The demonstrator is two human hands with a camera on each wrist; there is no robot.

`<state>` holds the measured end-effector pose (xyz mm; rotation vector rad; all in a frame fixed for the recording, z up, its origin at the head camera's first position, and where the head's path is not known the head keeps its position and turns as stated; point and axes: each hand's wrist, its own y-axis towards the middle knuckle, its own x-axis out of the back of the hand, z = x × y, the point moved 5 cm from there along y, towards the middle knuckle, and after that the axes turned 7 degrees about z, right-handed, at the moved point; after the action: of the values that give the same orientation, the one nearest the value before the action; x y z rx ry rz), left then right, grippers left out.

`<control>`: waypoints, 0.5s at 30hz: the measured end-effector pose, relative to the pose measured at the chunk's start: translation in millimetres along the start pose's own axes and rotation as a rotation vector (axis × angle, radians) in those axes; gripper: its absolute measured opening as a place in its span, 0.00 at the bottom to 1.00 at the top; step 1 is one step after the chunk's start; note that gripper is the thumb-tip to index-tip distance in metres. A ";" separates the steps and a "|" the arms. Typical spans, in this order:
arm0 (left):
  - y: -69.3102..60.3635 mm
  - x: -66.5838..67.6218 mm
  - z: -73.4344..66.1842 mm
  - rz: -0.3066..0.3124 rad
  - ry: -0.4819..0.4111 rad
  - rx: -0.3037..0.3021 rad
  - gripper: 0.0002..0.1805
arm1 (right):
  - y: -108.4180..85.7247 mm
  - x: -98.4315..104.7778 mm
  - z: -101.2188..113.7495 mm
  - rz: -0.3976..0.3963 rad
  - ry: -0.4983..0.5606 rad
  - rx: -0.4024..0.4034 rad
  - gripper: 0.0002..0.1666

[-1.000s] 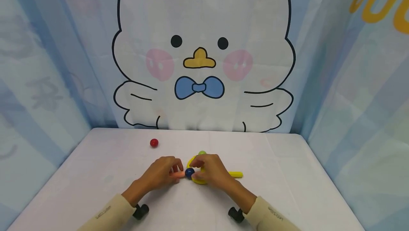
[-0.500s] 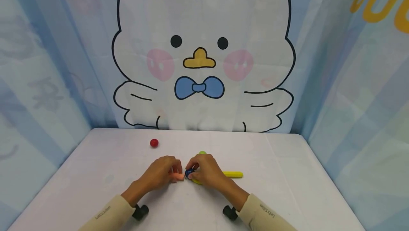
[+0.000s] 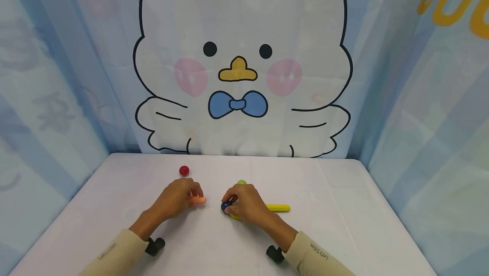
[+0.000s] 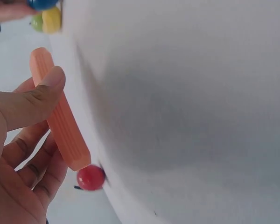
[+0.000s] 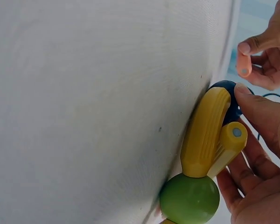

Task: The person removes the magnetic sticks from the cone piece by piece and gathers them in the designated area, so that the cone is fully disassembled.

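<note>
Thumb and fingers of my left hand (image 3: pixel 179 197) hold a ridged orange rod (image 4: pixel 67 126), lifted off the table and apart from the blue ball. With my right hand (image 3: pixel 246 204) I pinch a dark blue ball (image 3: pixel 226 207) at the table's middle, thumb on its side. In the right wrist view a curved yellow rod (image 5: pixel 203 135) runs from the blue ball to a green ball (image 5: pixel 190 198). Another yellow rod (image 5: pixel 233 140) shows a grey disc at its end. My right hand hides part of this joined shape in the head view.
A red ball (image 3: pixel 184 170) lies towards the back, just beyond my left hand. To the right of my right hand a straight yellow rod (image 3: pixel 279 208) sticks out on the white table (image 3: pixel 336 225). A printed cartoon curtain (image 3: pixel 244 131) hangs behind the table.
The orange rod, first against the blue ball, has come away and moved left and back with my left hand. My right hand has shifted slightly left and now pinches the blue ball.
</note>
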<state>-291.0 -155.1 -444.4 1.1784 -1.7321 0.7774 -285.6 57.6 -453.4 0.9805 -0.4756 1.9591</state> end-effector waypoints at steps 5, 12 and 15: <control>0.4 7.9 18.6 0.007 0.001 0.056 0.13 | -0.7 0.0 -0.7 -0.007 0.003 0.004 0.12; 5.8 15.7 37.7 -0.007 -0.002 0.058 0.11 | -0.2 -0.3 -2.8 -0.009 0.018 0.013 0.12; 9.4 15.9 44.1 0.000 0.009 0.075 0.10 | -0.5 -0.2 -2.8 -0.009 0.019 0.016 0.12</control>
<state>-316.3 -195.4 -448.7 1.2227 -1.7087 0.8528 -286.4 59.5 -455.4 0.9712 -0.4446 1.9650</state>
